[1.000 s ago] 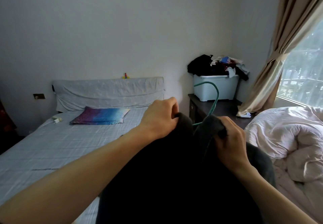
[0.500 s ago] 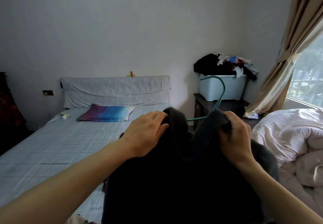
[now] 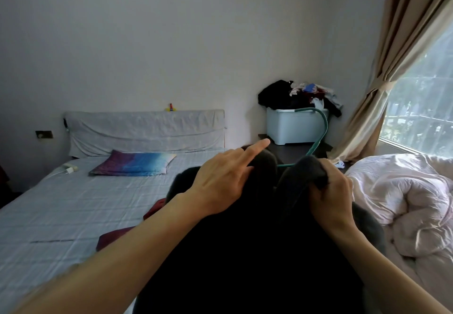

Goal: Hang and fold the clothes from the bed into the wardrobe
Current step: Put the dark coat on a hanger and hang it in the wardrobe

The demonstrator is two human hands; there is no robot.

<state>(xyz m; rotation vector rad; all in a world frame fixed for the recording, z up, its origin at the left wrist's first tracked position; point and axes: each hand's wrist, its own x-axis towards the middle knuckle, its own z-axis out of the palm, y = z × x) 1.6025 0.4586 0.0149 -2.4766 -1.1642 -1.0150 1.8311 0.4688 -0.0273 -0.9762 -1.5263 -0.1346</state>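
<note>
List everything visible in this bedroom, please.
Dark garment: one, charcoal, held up in front.
Hanger: one, green, hook above the garment's neck.
Bed: one, pale checked sheet, left.
Red cloth: one, maroon, on the bed.
Pillow: one, purple-blue, at the bed's head.
Box: one, pale blue, on the nightstand.
Clothes pile: one, mixed, atop the box.
Duvet: one, whitish, right.
Curtain: one, beige, right.
Left hand: one, fingers straight on the garment.
Right hand: one, gripping the garment.

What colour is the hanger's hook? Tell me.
The hanger hook is teal green; head view.
</note>
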